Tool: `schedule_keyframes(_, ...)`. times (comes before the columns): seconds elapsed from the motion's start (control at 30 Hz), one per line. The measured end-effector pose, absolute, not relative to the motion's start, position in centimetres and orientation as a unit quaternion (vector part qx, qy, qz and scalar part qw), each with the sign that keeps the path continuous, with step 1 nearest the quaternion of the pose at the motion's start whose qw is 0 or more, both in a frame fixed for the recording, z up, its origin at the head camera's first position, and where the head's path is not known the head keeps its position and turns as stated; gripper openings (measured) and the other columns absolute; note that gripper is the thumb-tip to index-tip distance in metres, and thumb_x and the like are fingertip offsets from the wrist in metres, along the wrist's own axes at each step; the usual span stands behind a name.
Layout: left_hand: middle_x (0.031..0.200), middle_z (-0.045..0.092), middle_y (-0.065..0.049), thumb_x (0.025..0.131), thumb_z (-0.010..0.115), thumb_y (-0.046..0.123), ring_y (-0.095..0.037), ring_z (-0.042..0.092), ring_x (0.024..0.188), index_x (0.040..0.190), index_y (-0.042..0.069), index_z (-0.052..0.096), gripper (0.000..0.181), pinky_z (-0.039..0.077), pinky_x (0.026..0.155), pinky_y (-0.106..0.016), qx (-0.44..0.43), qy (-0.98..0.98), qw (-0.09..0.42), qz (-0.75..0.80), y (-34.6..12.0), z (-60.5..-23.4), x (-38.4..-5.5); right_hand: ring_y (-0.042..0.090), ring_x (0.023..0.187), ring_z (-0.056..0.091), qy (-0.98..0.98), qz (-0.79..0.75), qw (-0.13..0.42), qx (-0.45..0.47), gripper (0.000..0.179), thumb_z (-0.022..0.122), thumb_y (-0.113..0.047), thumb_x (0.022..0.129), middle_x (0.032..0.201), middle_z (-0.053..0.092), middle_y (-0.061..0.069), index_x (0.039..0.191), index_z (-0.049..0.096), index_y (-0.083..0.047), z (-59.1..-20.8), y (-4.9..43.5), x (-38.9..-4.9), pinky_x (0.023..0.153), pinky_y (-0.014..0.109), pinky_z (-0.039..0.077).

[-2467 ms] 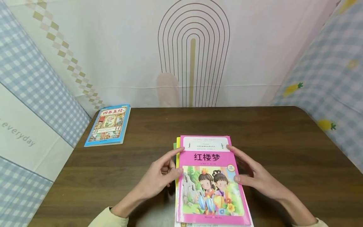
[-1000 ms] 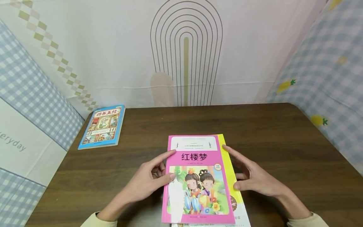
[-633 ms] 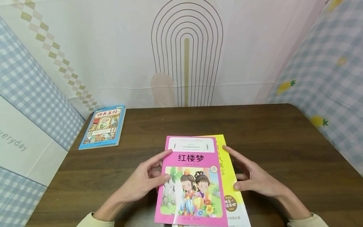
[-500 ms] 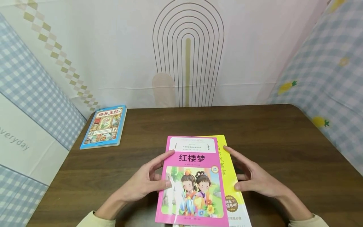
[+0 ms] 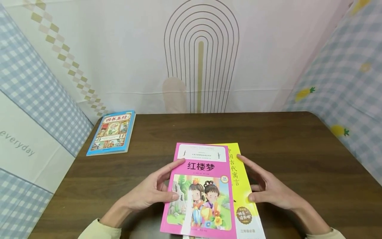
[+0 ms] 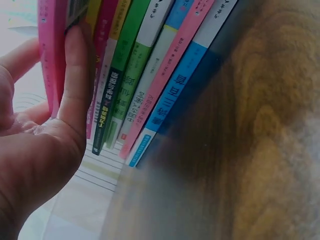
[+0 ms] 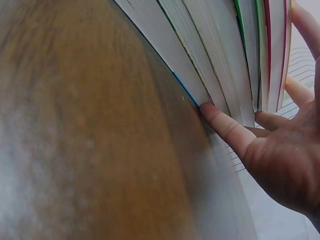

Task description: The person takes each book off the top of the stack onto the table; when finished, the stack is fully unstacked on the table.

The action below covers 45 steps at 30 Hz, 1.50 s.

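My left hand (image 5: 150,191) grips the left edge of a pink paperback book (image 5: 200,199), thumb on the cover. In the left wrist view, a gap parts this book from the stack of books (image 6: 145,75) beneath. The pink book is shifted left over a yellow book (image 5: 243,186), whose right strip shows. My right hand (image 5: 274,192) rests along the stack's right side, with thumb and index finger at the yellow book's edge. In the right wrist view, its spread fingers touch the page edges (image 7: 215,60) of several books, one fingertip reaching the lowest.
A blue-bordered book (image 5: 111,132) lies alone at the table's back left corner. The dark wooden table (image 5: 268,132) ends at a patterned cloth backdrop (image 5: 134,59), with checked cloth at both sides.
The pink book has slid left with my left hand, uncovering the yellow book's right part. My right hand has stayed by the stack's right side. The head view has shifted slightly.
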State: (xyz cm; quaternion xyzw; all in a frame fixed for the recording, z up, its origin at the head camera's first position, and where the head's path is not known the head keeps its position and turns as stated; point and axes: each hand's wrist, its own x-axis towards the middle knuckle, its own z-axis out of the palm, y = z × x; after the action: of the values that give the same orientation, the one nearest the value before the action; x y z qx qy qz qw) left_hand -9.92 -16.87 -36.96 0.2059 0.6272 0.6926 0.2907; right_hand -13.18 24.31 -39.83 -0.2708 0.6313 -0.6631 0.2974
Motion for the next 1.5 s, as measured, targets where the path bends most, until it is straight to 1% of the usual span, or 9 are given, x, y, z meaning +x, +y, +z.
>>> schedule_keyframes(0.1, 0.153, 0.049, -0.026, 0.098, 0.074, 0.003, -0.022, 0.078, 0.093, 0.17, 0.019, 0.024, 0.089, 0.064, 0.086, -0.043, 0.21, 0.631, 0.289, 0.689, -17.0, -36.8, -9.9, 0.035, 0.126, 0.065, 0.627, -0.665, 0.293, -0.28, 0.096, 0.068, -0.004, 0.099, 0.171, -0.003, 0.028, 0.172, 0.008, -0.022, -39.8, 24.3, -13.1, 0.088, 0.054, 0.064)
schedule_keyframes(0.53, 0.161, 0.041, -0.028, 0.098, 0.071, -0.003, -0.022, 0.079, 0.096, 0.171, 0.016, 0.02, 0.091, 0.064, 0.087, -0.046, 0.22, 0.615, 0.266, 0.709, -18.5, -35.9, -10.2, 0.037, 0.125, 0.067, 0.653, -0.651, 0.286, -0.261, 0.096, 0.068, -0.004, 0.098, 0.171, 0.001, 0.025, 0.172, 0.01, -0.024, -40.3, 24.3, -13.3, 0.09, 0.053, 0.063)
schedule_keyframes(0.7, 0.17, 0.027, -0.025, 0.096, 0.071, -0.005, -0.023, 0.078, 0.1, 0.171, 0.014, 0.021, 0.091, 0.063, 0.089, -0.047, 0.213, 0.599, 0.254, 0.729, -19.0, -36.3, -10.7, 0.041, 0.125, 0.067, 0.637, -0.659, 0.294, -0.271, 0.096, 0.065, -0.001, 0.099, 0.171, 0.002, 0.023, 0.172, 0.008, -0.024, -40.3, 24.4, -13.3, 0.09, 0.055, 0.063)
schedule_keyframes(0.83, 0.176, 0.012, -0.02, 0.095, 0.072, -0.006, -0.015, 0.076, 0.086, 0.17, 0.012, 0.022, 0.092, 0.064, 0.087, -0.041, 0.205, 0.606, 0.228, 0.734, -19.6, -36.6, -11.2, 0.043, 0.125, 0.066, 0.624, -0.667, 0.303, -0.271, 0.095, 0.063, 0.002, 0.1, 0.172, 0.004, 0.017, 0.172, 0.007, -0.024, -40.2, 24.4, -13.3, 0.09, 0.056, 0.062)
schedule_keyframes(0.93, 0.176, 0.012, -0.021, 0.095, 0.071, -0.007, -0.014, 0.075, 0.084, 0.17, 0.013, 0.021, 0.093, 0.064, 0.086, -0.042, 0.2, 0.608, 0.216, 0.737, -20.1, -36.7, -11.6, 0.042, 0.126, 0.066, 0.623, -0.668, 0.301, -0.275, 0.095, 0.062, 0.003, 0.1, 0.172, 0.007, 0.015, 0.172, 0.007, -0.023, -40.3, 24.5, -13.3, 0.091, 0.056, 0.062)
schedule_keyframes(1.07, 0.172, 0.016, -0.024, 0.095, 0.07, -0.008, -0.019, 0.076, 0.099, 0.171, 0.015, 0.02, 0.093, 0.063, 0.087, -0.048, 0.184, 0.606, 0.21, 0.745, -20.7, -36.8, -12.0, 0.033, 0.131, 0.064, 0.631, -0.663, 0.287, -0.283, 0.095, 0.063, 0.002, 0.099, 0.173, 0.009, 0.014, 0.172, 0.008, -0.022, -40.3, 24.4, -13.4, 0.094, 0.054, 0.062)
schedule_keyframes(1.2, 0.174, 0.011, -0.023, 0.096, 0.068, -0.008, -0.019, 0.072, 0.112, 0.171, 0.016, 0.02, 0.093, 0.063, 0.088, -0.048, 0.167, 0.611, 0.197, 0.748, -21.3, -37.0, -12.4, 0.014, 0.14, 0.053, 0.647, -0.654, 0.267, -0.288, 0.095, 0.065, 0.002, 0.098, 0.176, 0.008, 0.012, 0.172, 0.011, -0.021, -40.3, 24.3, -13.4, 0.1, 0.047, 0.06)
schedule_keyframes(1.3, 0.174, 0.01, -0.024, 0.096, 0.067, -0.008, -0.019, 0.07, 0.117, 0.171, 0.017, 0.02, 0.092, 0.063, 0.089, -0.048, 0.159, 0.617, 0.19, 0.747, -21.8, -37.1, -12.6, 0.007, 0.143, 0.046, 0.651, -0.651, 0.26, -0.291, 0.096, 0.066, 0.003, 0.097, 0.177, 0.006, 0.012, 0.172, 0.011, -0.021, -40.4, 24.3, -13.3, 0.103, 0.044, 0.06)
schedule_keyframes(1.5, 0.174, 0.012, -0.021, 0.098, 0.066, -0.007, -0.017, 0.062, 0.126, 0.171, 0.02, 0.021, 0.09, 0.062, 0.096, -0.043, 0.141, 0.627, 0.179, 0.745, -22.9, -37.0, -12.9, 0.009, 0.143, 0.048, 0.647, -0.654, 0.262, -0.291, 0.096, 0.066, 0.004, 0.097, 0.178, 0.006, 0.01, 0.172, 0.011, -0.021, -40.5, 24.2, -13.4, 0.102, 0.046, 0.06)
